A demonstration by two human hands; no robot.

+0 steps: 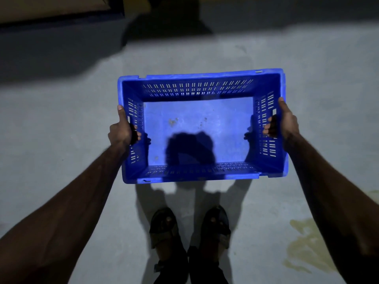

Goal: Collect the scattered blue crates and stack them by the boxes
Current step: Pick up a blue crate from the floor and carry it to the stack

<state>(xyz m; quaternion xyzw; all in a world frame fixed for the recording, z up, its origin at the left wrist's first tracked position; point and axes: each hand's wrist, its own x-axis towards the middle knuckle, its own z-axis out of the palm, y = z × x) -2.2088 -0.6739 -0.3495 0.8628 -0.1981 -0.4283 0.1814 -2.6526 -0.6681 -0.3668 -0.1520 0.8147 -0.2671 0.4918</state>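
Note:
I hold one blue crate [196, 117] level in front of me above the grey floor, its open top facing up. It is empty, with slotted walls and a few dirt marks on its bottom. My left hand [121, 130] grips the handle slot in its left short wall, thumb along the rim. My right hand [284, 121] grips the handle slot in the right short wall the same way. No other crate is in view.
My two feet in dark sandals [190, 228] stand on the concrete floor just behind the crate. A yellowish stain [307, 244] marks the floor at lower right. A brown cardboard box [53, 7] sits in the dark at the far upper left.

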